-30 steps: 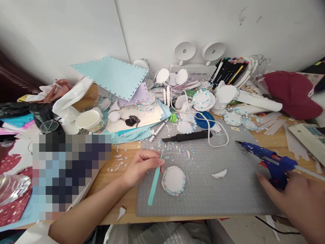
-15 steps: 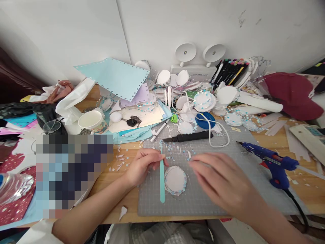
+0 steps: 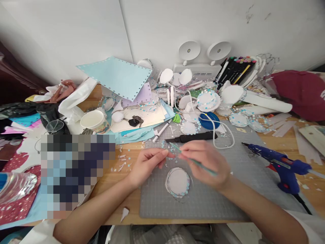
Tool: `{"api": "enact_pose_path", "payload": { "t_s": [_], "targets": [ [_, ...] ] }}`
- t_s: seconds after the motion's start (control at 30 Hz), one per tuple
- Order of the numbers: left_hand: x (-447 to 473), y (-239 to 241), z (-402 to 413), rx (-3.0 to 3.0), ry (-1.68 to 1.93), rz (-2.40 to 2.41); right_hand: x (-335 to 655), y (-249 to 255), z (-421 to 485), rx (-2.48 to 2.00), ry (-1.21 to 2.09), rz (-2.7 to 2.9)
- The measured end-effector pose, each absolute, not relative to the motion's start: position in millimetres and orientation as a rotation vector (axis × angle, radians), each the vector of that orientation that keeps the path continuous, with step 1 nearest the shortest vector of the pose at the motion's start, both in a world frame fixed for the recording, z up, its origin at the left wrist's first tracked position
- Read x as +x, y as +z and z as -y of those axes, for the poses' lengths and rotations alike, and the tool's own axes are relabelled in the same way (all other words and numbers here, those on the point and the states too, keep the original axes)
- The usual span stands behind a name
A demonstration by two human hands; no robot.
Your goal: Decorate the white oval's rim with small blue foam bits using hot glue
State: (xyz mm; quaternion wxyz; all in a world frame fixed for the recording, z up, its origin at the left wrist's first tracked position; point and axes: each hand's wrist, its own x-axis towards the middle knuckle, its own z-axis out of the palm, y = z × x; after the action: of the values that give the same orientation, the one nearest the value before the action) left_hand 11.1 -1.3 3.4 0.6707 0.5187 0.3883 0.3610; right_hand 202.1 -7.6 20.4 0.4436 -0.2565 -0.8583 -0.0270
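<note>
Item — thin teal stick (image 3: 200, 165), a flat narrow strip of the sort used as a craft tool. It is held in the air above the grey cutting mat (image 3: 228, 193), slanting from upper left down to lower right across the right hand (image 3: 205, 164). The right hand's fingers are curled shut around its middle and lower length; the upper tip pokes out toward the left hand (image 3: 147, 164). The left hand's thumb and forefinger are pinched close together at or just beside that tip — whether they actually grip it cannot be told, as the picture is blurred there.

Handling, by judgement: light, slim, probably stiff along its length but liable to flex or snap if bent; smooth faces, so a pinch on the flat sides near the middle seems the surest hold.

Below both hands: a white round disc (image 3: 177, 180) edged with pale blue flecks, lying flat on the mat, untouched.

Nearby: blue glue gun (image 3: 279, 166) resting at the mat's right, well apart; black utility knife (image 3: 193, 137) at the mat's far edge.
</note>
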Motion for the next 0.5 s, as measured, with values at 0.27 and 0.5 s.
{"api": "enact_pose_path", "payload": {
  "t_s": [0.27,0.5],
  "targets": [
    [10.6,-2.9,-1.8,1.868,0.641,-0.969,232.6,2.6,-5.3,-1.134,0.443,1.437],
    [11.4,3.5,-4.0,2.219,0.459,-0.73,231.9,12.5,-2.7,-1.105,0.668,1.346]
  ]
}}
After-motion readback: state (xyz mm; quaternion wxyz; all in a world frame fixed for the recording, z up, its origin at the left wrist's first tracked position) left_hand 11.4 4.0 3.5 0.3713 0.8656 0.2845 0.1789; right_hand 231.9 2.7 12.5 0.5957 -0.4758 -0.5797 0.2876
